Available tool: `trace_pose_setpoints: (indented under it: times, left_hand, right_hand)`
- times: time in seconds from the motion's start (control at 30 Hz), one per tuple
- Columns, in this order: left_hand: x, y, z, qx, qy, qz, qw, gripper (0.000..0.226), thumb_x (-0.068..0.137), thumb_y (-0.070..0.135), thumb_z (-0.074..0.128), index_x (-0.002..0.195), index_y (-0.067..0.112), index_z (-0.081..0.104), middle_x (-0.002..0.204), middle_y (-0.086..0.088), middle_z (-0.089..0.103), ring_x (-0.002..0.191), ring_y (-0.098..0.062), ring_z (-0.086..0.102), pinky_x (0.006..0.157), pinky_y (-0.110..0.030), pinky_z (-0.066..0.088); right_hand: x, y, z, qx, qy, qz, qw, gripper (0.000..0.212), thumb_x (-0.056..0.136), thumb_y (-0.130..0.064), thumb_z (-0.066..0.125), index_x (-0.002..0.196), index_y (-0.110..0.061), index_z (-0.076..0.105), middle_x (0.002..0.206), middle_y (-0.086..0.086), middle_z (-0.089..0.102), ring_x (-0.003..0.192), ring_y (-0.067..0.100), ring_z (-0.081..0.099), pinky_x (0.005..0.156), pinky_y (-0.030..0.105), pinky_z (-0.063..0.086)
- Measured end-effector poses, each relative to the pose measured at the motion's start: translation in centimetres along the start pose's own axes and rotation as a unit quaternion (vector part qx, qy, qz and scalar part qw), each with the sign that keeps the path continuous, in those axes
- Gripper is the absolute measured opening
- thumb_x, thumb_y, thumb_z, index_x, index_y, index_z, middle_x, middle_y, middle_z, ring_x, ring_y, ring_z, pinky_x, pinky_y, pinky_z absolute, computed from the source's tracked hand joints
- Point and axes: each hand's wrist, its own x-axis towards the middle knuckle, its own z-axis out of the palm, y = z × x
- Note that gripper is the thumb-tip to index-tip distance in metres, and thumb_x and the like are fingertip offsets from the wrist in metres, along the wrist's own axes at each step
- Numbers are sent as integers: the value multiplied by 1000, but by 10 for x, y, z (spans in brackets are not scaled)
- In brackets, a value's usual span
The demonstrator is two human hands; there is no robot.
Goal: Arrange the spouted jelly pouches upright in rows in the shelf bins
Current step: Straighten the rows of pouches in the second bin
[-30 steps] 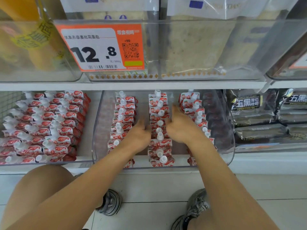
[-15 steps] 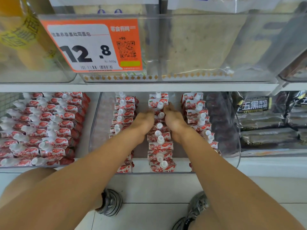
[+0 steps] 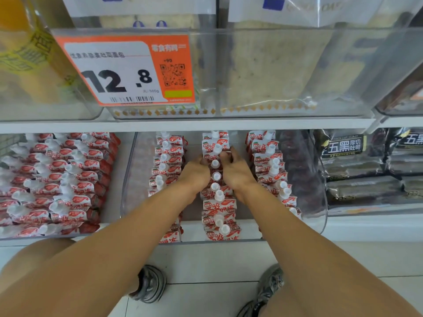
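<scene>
Head view: left hand (image 3: 194, 172) and right hand (image 3: 235, 170) pinch the middle row of pouches (image 3: 217, 202) in the clear bin (image 3: 128, 179); fingertips hidden

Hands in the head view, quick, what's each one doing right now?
Left hand: fingers curled, gripping the middle row of red-and-white spouted jelly pouches.
Right hand: gripping the same row from the other side.

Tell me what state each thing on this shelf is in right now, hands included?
Left hand: curled against the middle row's left side.
Right hand: fingers curled on a pouch in that row.
Middle row: upright, caps up.
Left row: upright, a bit uneven.
Right row: upright, leaning slightly.
Clear bin: partly filled, gaps between rows.
Left bin pouches: lying tilted, packed.
Price tag: reads 12.8.
</scene>
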Motion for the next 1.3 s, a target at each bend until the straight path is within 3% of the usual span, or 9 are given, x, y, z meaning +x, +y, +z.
trace_pose_setpoints:
  times: [0.07, 0.2, 0.43, 0.67, 0.77, 0.9, 1.03, 1.13, 1.3]
  left_hand:
    - [4, 7, -3, -41, 18, -19, 999, 32, 101, 24, 34, 115, 12, 61, 118, -8, 64, 99, -24, 61, 93, -34, 48]
    - [12, 24, 2, -76, 42, 15, 996, 42, 105, 30, 30, 144, 18, 39, 147, -5, 44, 133, -22, 42, 102, -25, 32]
    - [22, 17, 13, -2, 27, 55, 998, 42, 104, 29, 23, 141, 20, 39, 134, -13, 55, 116, -30, 56, 93, -31, 43]
    - [-12, 25, -5, 17, -32, 45, 998, 46, 104, 39, 20, 144, 22, 37, 141, -7, 49, 126, -26, 48, 100, -31, 38]
    - [-51, 23, -23, 92, -44, 82, 991, 33, 105, 31, 29, 118, 15, 54, 111, -6, 53, 101, -22, 51, 84, -27, 36]
    - [-92, 2, -50, 231, -143, 93, 958, 24, 96, 32, 50, 81, 14, 56, 83, -6, 61, 74, -19, 55, 68, -31, 44]
    - [-98, -21, -49, 267, -210, 88, 937, 31, 83, 50, 64, 87, 20, 68, 80, 3, 71, 77, -16, 66, 74, -32, 53]
    - [-100, -31, -43, 240, -183, 108, 947, 27, 80, 43, 68, 91, 19, 71, 83, -2, 73, 80, -20, 69, 80, -41, 56]
    - [-103, -35, -38, 201, -165, 109, 959, 18, 84, 33, 70, 84, 15, 71, 78, -8, 72, 67, -22, 65, 66, -36, 52]
  right_hand:
    - [1, -3, -6, -7, 17, -22, 1000, 39, 106, -38, 36, 139, -17, 44, 136, 10, 59, 125, 29, 55, 108, 47, 43]
    - [12, -10, -8, 14, 22, -8, 1000, 50, 108, -38, 29, 156, -23, 29, 157, 3, 39, 145, 25, 35, 121, 42, 27]
    - [18, -7, 8, 35, -5, 3, 999, 46, 108, -38, 18, 151, -27, 33, 138, 14, 58, 124, 32, 57, 108, 47, 45]
    - [-18, -29, -10, -49, -70, 9, 996, 59, 106, -49, 17, 159, -25, 11, 156, 9, 39, 143, 28, 39, 119, 41, 31]
    - [-59, -34, -30, -157, -100, 7, 983, 59, 106, -50, 23, 153, -16, 30, 151, 11, 45, 139, 30, 42, 115, 41, 33]
    - [-118, -35, -54, -285, -171, 11, 943, 21, 104, -37, 43, 102, -19, 55, 98, -2, 60, 95, 19, 58, 74, 31, 43]
    - [-129, -23, -53, -303, -190, -27, 933, 23, 97, -32, 56, 116, -24, 67, 112, -8, 71, 102, 14, 64, 95, 37, 51]
    - [-128, -16, -52, -317, -185, -48, 929, 23, 94, -32, 58, 116, -29, 65, 112, -6, 72, 102, 15, 66, 94, 41, 53]
    - [-122, -8, -52, -383, -211, -70, 896, 33, 95, -34, 56, 128, -32, 52, 120, -3, 66, 104, 21, 62, 93, 42, 53]
